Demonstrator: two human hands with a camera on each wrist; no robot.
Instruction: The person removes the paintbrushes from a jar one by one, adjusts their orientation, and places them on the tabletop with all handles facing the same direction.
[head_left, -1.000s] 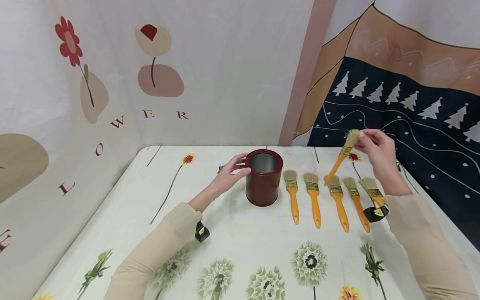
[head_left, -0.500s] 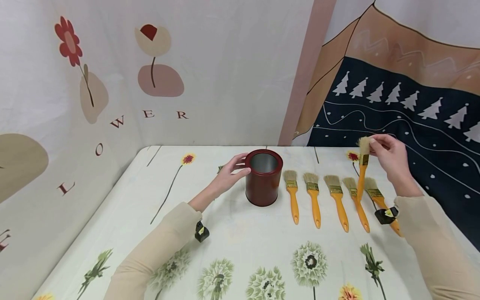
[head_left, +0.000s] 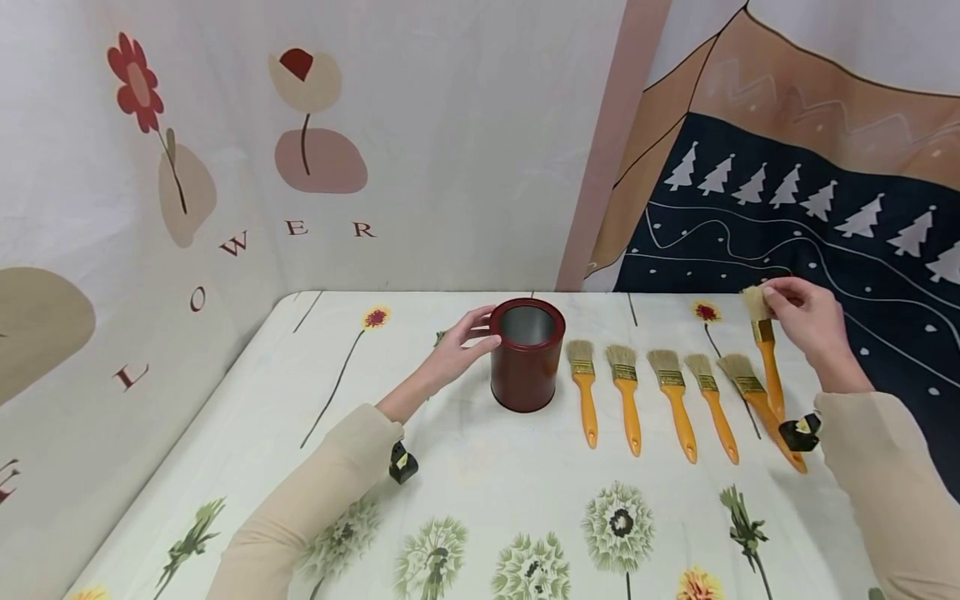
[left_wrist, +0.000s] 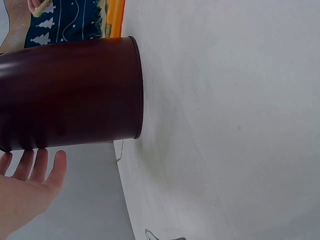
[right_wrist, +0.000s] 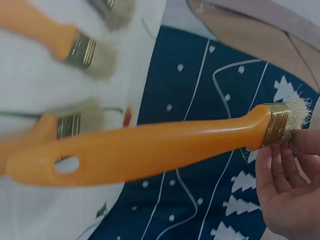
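A dark red can (head_left: 524, 375), its top uncovered and its inside grey, stands upright on the table. My left hand (head_left: 457, 348) rests against the can's left side; in the left wrist view its fingertips (left_wrist: 41, 162) touch the wall. At the right, my right hand (head_left: 810, 325) pinches a paintbrush (head_left: 768, 367) by its pale bristles, with the orange handle hanging down. The right wrist view shows that handle (right_wrist: 135, 152) close up, its hanging hole near the end. Below it lies another paintbrush (head_left: 759, 402) on the table, partly behind the held one.
Several more paintbrushes (head_left: 678, 408) lie in a row right of the can, bristles pointing away. A white flowered cloth (head_left: 465, 500) covers the table. Printed curtains (head_left: 450, 167) hang behind it, dark blue at the right (head_left: 825, 225). A small black camera sits at each wrist.
My right hand has moved right and slightly down with the paintbrush, from above the middle of the row to beyond its right end. The left hand and the can have stayed put.
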